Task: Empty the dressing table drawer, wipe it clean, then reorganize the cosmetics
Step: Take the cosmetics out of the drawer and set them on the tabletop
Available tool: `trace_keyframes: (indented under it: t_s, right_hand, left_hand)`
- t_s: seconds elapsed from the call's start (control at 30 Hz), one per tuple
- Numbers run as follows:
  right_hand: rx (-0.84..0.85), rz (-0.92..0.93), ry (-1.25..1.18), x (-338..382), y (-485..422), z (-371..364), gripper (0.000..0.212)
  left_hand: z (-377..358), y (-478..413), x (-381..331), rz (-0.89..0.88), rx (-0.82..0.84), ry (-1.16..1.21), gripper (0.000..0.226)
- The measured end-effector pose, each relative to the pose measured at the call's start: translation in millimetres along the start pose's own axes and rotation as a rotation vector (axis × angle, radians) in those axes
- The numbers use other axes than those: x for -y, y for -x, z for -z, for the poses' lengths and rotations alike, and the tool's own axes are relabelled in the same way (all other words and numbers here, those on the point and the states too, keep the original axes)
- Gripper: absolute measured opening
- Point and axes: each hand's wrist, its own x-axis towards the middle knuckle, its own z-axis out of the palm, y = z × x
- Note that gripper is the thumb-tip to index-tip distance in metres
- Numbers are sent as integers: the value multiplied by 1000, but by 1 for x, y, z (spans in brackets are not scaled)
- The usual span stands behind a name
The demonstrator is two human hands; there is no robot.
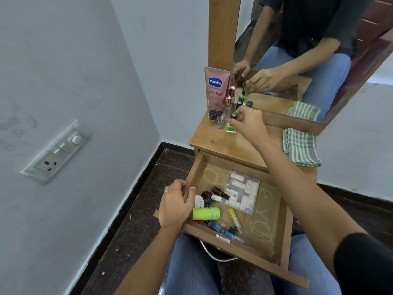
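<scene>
Seated at a dressing table, a person works w/ both arms out over a wooden drawer [270, 211] pulled open above the knees. Much of it is hard to read: the left hand [176, 206] covers part of a round white compact [200, 202], the small blue bottles [228, 233] along the drawer's front wall are blurred, and the labels in the clear plastic pouch of white tubes [242, 192] are too small to make out. Also in the drawer: a lime-green cylindrical tube [205, 213] lying on its side, dark nail-polish bottles [219, 192] and a yellow stick [232, 213]. Left-hand fingers curl over the drawer's left wall, thumb on the inner side. Up on the tabletop the right hand [247, 122] pinches the dark cap of a green nail-polish bottle [230, 128], fingertips closed around the cap and the glass body hanging clear below them (whether its base touches the wood cannot be told). It sits just beside two grey nail-polish bottles [215, 119] and a clear perfume bottle w/ rose-gold cap [227, 107], in front of a pink Vaseline tube [215, 90]. Other dark-capped bottles behind the knuckles are mostly hidden. A green-and-white checked cloth [301, 150] lies folded at the table's right, near the mirror [297, 50].
</scene>
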Motion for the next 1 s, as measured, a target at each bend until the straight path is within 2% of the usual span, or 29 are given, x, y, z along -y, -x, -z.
trace_keyframes:
  t_s: [0.43, 0.73, 0.9, 1.0]
  right_hand:
    - [-126, -76, 89, 0, -26, -17, 11]
    - [-147, -95, 87, 3, -22, -14, 13]
    - [-132, -105, 155, 5, -17, -10, 23]
    - [-184, -113, 99, 9, -6, -5, 27]
  left_hand:
    - [-1, -2, 1, 0, 3, -4, 35]
    - [0, -2, 1, -5, 6, -6, 35]
    - [-1, -2, 1, -6, -1, 2, 35]
    - [-1, -1, 1, -4, 4, 2, 34]
